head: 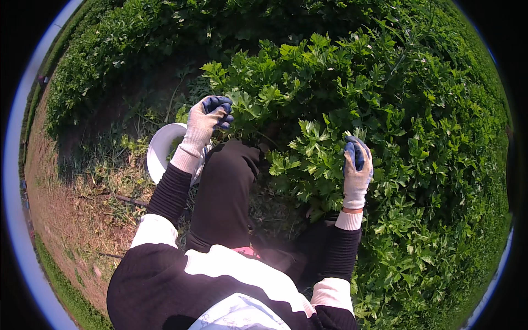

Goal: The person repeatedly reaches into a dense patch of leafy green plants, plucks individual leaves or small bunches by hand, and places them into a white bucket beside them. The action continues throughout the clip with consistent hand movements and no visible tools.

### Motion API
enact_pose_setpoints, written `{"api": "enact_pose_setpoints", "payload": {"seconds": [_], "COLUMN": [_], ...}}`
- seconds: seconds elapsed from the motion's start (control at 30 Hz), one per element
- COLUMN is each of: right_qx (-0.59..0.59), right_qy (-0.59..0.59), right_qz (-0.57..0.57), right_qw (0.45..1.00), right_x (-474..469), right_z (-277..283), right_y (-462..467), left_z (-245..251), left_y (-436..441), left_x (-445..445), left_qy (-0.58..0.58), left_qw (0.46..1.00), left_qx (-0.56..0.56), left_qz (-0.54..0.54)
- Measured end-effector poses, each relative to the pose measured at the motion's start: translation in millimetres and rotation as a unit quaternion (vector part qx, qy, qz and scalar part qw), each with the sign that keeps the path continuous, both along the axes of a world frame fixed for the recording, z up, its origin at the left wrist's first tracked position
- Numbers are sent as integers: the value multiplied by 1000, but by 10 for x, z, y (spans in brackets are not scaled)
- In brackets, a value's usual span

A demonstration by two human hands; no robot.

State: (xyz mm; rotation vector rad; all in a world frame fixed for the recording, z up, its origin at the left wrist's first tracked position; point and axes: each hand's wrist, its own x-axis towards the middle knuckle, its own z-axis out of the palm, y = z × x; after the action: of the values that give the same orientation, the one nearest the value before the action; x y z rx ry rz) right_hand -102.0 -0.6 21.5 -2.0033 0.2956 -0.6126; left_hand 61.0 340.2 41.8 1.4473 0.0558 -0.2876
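My left hand [211,113], in a white knit glove with a blue coated palm, is raised above and beside a white bucket [159,154]. Its fingers are curled in, and nothing shows in them. Just to its right grow broad, toothed leaves of celery-like plants [284,82]. On the other side my right hand [357,159], gloved the same way, is among the foliage with its fingers bent. Pale leaf tips [359,133] show at those fingertips; whether they are gripped is unclear. A leafy clump [311,161] stands between my hands. My left forearm partly covers the bucket.
My bent knee [229,181] in dark trousers is beside the bucket. Dry ground [95,218] with cut stalks and leaf litter lies to the left, with a dark thin pipe or stick [131,201] on it. Dense green rows continue ahead and right.
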Motion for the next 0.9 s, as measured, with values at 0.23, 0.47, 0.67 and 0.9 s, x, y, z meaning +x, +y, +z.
{"api": "enact_pose_setpoints", "payload": {"seconds": [0.23, 0.47, 0.67, 0.9], "right_qx": [-25, -30, -48, -73], "right_qy": [11, 17, 12, 8], "right_qz": [-12, -12, -8, -16], "right_qw": [1000, 999, 999, 997], "right_x": [-50, -50, -25, -33], "right_z": [-18, -141, -146, -105], "right_y": [-37, -66, -64, -68], "left_z": [-33, -166, 374, -194], "left_y": [1455, 1417, 158, -223], "left_x": [-278, -189, 51, 179], "left_qy": [27, -100, -181, -75], "left_qw": [969, 883, 885, 914], "left_qx": [231, 457, 416, 395], "left_qz": [80, 33, -106, -58]}}
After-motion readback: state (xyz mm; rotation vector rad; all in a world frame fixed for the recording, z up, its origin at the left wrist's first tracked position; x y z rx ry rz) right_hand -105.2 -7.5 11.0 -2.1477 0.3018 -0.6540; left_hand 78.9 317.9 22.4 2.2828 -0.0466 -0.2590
